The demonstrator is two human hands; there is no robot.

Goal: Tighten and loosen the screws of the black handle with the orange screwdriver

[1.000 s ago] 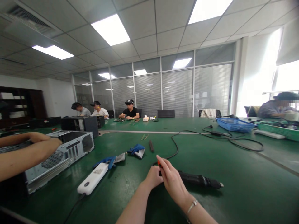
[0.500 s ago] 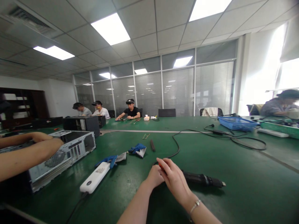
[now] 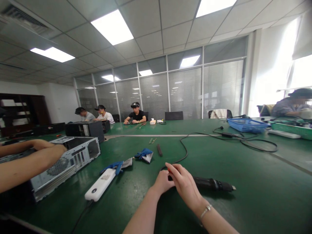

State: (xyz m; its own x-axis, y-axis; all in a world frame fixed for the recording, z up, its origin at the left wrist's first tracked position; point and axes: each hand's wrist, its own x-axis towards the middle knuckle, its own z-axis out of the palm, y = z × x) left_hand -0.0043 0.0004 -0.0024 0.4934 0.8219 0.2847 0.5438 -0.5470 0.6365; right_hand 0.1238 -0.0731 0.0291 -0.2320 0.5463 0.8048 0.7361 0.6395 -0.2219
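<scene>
Right of the black tool (image 3: 212, 184), open tabletop (image 3: 268, 190)

Had both forearms stretched in from the bottom edge, angling the left forearm (image 3: 143, 208) up and to the right, the right forearm (image 3: 216, 215) up and to the left. Held the left hand (image 3: 162, 182) curled, with fingers mostly hidden behind the right hand (image 3: 184, 186). Showed the back of the right hand, with fingers close together, slightly bent, pointing up and leftward, overlapping the left hand. Hid both palms from view, leaving the closeness of either grip unclear
</scene>
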